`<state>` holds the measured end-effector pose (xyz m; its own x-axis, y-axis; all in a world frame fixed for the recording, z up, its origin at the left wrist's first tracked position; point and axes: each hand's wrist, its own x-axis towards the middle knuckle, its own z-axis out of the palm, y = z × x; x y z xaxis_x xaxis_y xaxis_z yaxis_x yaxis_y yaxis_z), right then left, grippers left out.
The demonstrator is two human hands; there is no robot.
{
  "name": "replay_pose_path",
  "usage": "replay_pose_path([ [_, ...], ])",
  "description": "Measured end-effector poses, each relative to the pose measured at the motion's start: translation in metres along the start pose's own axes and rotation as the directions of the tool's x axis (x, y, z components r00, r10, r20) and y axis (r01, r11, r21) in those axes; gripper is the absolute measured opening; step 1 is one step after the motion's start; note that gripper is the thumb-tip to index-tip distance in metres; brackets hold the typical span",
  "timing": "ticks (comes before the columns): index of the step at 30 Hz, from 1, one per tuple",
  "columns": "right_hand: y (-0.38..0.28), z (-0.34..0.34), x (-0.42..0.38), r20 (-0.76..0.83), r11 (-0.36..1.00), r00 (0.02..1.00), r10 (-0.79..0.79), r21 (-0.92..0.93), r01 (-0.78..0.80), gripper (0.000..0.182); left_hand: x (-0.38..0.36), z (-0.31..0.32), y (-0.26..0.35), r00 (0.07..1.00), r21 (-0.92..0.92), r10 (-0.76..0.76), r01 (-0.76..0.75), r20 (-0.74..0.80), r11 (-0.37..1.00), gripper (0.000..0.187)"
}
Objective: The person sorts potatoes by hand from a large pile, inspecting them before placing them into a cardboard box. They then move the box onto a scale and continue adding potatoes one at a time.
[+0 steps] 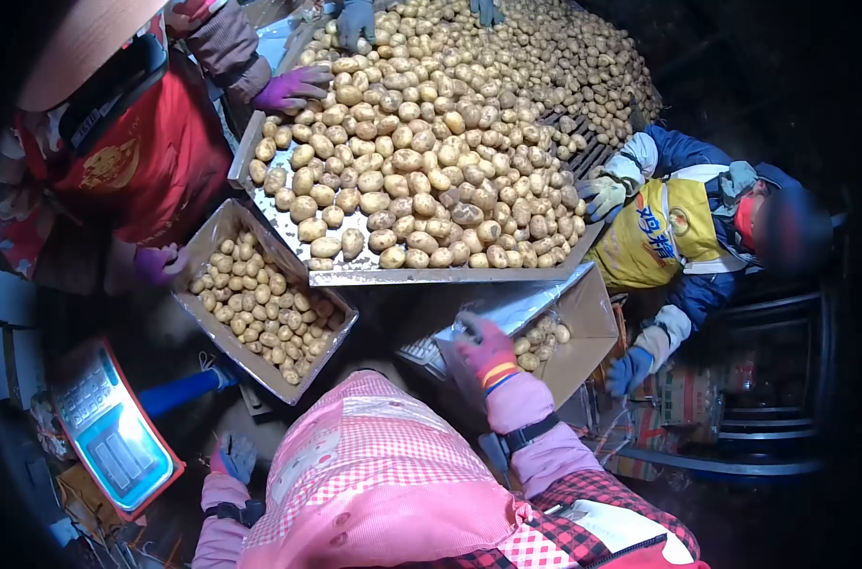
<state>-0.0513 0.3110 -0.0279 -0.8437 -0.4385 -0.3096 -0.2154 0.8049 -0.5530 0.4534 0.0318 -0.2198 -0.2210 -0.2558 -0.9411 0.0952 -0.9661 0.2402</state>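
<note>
My right hand (486, 343), in a pink and grey glove, is at the near left edge of an open cardboard box (590, 318) with clear plastic at its side and a few potatoes (537, 343) inside. Its fingers are bent against the plastic, blurred, and what they grip cannot be made out. Low on the left hangs my left hand (233, 455) in a grey and pink glove, beside my apron, its fingers partly in shadow. Beyond both hands, a metal-edged sorting table (450, 276) bears a large heap of potatoes (421, 161).
A potato-filled box (334, 358) stands left of centre. A scale (118, 446) is at the lower left. One co-worker in a red apron (156, 152) is at the left, another in a yellow apron (654, 232) at the right. Gloved hands (357, 24) reach in at the top.
</note>
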Motion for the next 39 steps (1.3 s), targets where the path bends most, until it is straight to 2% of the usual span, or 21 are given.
replay_pose_path([
  [2,0.028,-0.014,0.04,-0.275,0.984,0.945,-0.176,-0.078,0.161,0.048,0.0,0.011,0.006,0.999,-0.01,0.016,-0.015,0.031,1.0,0.063],
  [4,0.01,-0.048,0.07,-0.306,0.993,0.951,-0.036,-0.121,-0.001,0.049,-0.004,0.026,0.007,0.997,-0.018,0.047,-0.046,0.055,0.999,0.063],
  [7,0.019,-0.061,0.117,-0.451,0.975,0.871,-0.197,-0.184,0.125,0.052,-0.02,0.049,0.005,0.998,-0.029,0.058,-0.058,-0.012,0.998,0.061],
  [8,0.022,-0.066,0.128,-0.429,0.98,0.887,-0.17,-0.168,0.107,0.053,-0.025,0.057,0.004,0.997,-0.033,0.069,-0.07,-0.027,0.997,0.061],
  [11,0.023,-0.073,0.16,-0.415,0.97,0.879,-0.234,-0.163,0.181,0.054,-0.037,0.078,0.001,0.995,-0.007,0.091,-0.091,-0.028,0.996,0.06],
  [13,0.016,-0.077,0.183,-0.447,0.927,0.821,-0.355,-0.284,0.246,0.052,-0.048,0.1,-0.003,0.992,-0.002,0.115,-0.115,-0.047,0.993,0.058],
  [16,0.0,-0.084,0.213,-0.433,0.87,0.76,-0.485,-0.325,0.37,0.047,-0.059,0.125,-0.019,0.986,-0.051,0.158,-0.161,-0.052,0.986,0.056],
  [18,-0.013,-0.087,0.22,-0.383,0.857,0.77,-0.511,-0.295,0.422,0.042,-0.068,0.128,-0.035,0.989,-0.088,0.141,-0.145,-0.048,0.985,0.053],
  [20,-0.026,-0.083,0.225,-0.234,0.729,0.693,-0.682,-0.295,0.618,0.038,-0.079,0.131,-0.05,0.99,-0.105,0.139,-0.142,-0.04,0.984,0.051],
  [21,-0.031,-0.078,0.224,-0.166,0.699,0.688,-0.706,-0.318,0.64,0.037,-0.084,0.129,-0.057,0.991,-0.139,0.127,-0.133,-0.051,0.981,0.05],
  [25,-0.03,-0.079,0.23,-0.087,0.663,0.67,-0.737,-0.286,0.692,0.035,-0.104,0.119,-0.082,0.974,-0.171,0.112,-0.146,-0.197,0.974,0.051],
  [27,-0.034,-0.081,0.229,-0.043,0.628,0.645,-0.763,-0.286,0.724,0.034,-0.106,0.11,-0.091,0.96,-0.272,0.047,-0.125,-0.277,0.954,0.053],
  [29,-0.036,-0.084,0.23,-0.008,0.592,0.608,-0.794,-0.239,0.77,0.033,-0.111,0.113,-0.095,0.963,-0.259,0.064,-0.134,-0.263,0.957,0.051],
  [31,-0.037,-0.085,0.228,-0.036,0.641,0.653,-0.757,-0.236,0.73,0.034,-0.113,0.127,-0.092,0.962,-0.228,0.08,-0.143,-0.262,0.963,0.045],
  [36,-0.022,-0.096,0.241,-0.164,0.738,0.725,-0.669,-0.263,0.621,0.037,-0.106,0.15,-0.081,0.973,-0.156,0.115,-0.147,-0.198,0.977,0.049],
  [38,-0.024,-0.106,0.249,-0.203,0.8,0.784,-0.587,-0.293,0.524,0.038,-0.105,0.152,-0.077,0.973,-0.156,0.134,-0.164,-0.188,0.974,0.05],
  [39,-0.025,-0.105,0.257,-0.242,0.797,0.774,-0.586,-0.347,0.495,0.042,-0.104,0.152,-0.076,0.973,-0.155,0.14,-0.169,-0.184,0.973,0.05],
])
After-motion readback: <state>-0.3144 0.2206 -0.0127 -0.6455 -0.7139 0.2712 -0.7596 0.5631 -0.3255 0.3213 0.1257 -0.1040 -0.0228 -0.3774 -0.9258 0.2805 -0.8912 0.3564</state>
